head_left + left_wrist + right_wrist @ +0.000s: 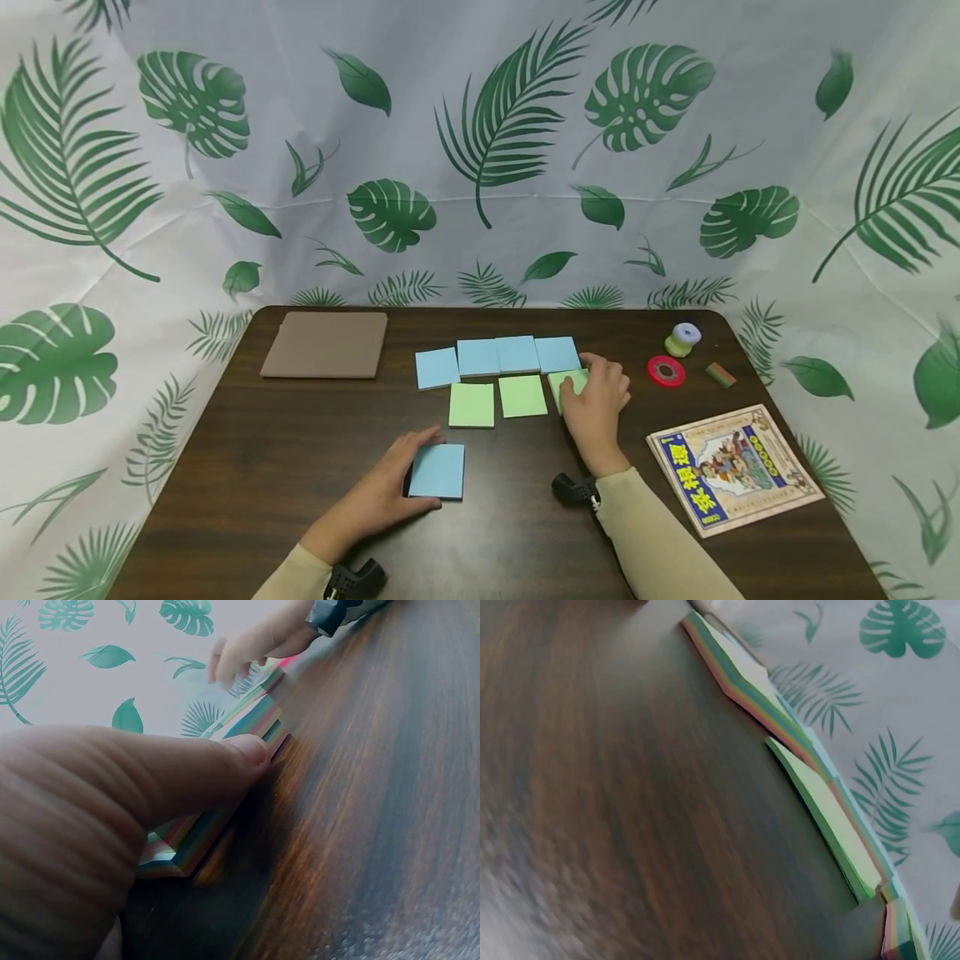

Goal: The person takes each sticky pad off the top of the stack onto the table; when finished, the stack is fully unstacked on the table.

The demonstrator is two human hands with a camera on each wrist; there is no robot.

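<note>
My left hand (378, 490) holds a blue sticky note pad (438, 472) at the table's near middle, the thumb along its near edge and fingers at its far edge. In the left wrist view the thumb (202, 769) presses against a stack with multicoloured side layers. My right hand (600, 408) grips a green sticky note pad (557, 385) between thumb and fingers, partly covering it. This pad sits at the right end of a green row, beside a middle green pad (523, 396) and a left green pad (472, 405). Above runs a row of several blue pads (477, 357).
A brown flat case or board (325, 345) lies at the back left. To the right are a red ring (666, 371), a pale roll (682, 339), a small eraser-like block (721, 375) and an illustrated booklet (735, 469). A leaf-patterned curtain (480, 150) hangs behind the table.
</note>
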